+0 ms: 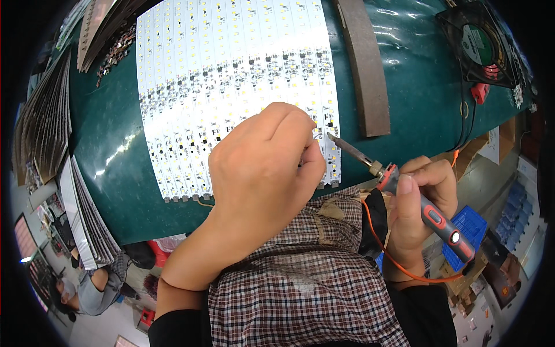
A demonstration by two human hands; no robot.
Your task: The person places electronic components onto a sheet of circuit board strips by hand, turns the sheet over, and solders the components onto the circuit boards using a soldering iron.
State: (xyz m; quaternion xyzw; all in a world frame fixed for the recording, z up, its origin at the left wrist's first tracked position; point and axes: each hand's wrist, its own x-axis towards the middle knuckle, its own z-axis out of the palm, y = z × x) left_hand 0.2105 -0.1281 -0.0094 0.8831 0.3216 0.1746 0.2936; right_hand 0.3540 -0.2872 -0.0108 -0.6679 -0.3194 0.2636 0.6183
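Observation:
A white panel of LED circuit board strips (pixel 243 34), dotted with small yellow LEDs and dark components, lies on the green tabletop. Over its lower right part is my left hand (pixel 266 153), fingers curled closed near the board; whatever its fingertips pinch is hidden from me. My right hand (pixel 425 196) is wrapped round a grey and red soldering iron (pixel 439 222) with a lit white spot on its handle. The iron's dark tip points up and left, close to the rightmost strip and the left fingertips. An orange cord (pixel 370 222) runs from the handle.
Right of the panel lies a brown bar (pixel 367 69). A black fan (pixel 480 43) sits at the far right, beside a red clip-like piece (pixel 479 92). Stacked strips (pixel 43 115) stand at the left, near scattered small parts (pixel 118 49). Another person (pixel 95 295) sits at lower left.

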